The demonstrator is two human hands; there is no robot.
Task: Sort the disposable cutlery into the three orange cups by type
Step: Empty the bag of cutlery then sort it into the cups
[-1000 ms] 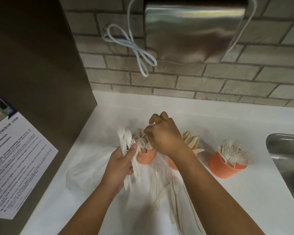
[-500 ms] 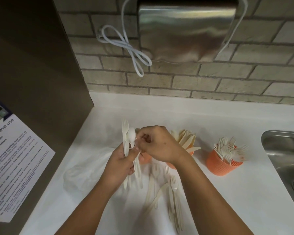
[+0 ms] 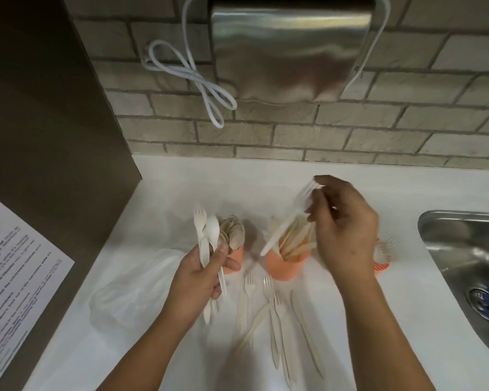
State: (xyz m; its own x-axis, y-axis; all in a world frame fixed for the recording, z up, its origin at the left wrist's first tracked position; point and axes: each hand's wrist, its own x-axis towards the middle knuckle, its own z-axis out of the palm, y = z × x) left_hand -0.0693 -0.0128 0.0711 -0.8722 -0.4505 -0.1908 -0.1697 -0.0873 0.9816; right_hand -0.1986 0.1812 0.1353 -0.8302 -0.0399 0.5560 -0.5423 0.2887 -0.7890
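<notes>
My left hand grips a bunch of white cutlery, a fork and a spoon among them, upright beside the left orange cup, which holds spoons. My right hand pinches a single white fork by its head, handle slanting down-left over the middle orange cup, which holds knives. The right orange cup with forks is mostly hidden behind my right wrist. Several loose forks and knives lie on the white counter in front of the cups.
A crumpled clear plastic bag lies at the left. A steel sink is set in at the right. The brick wall carries a metal dispenser and a looped white cable. A printed notice hangs on the brown panel.
My right hand has pulled one fork out of the bunch in my left hand and carried it right and up, over the middle cup. The left hand has stayed in place.
</notes>
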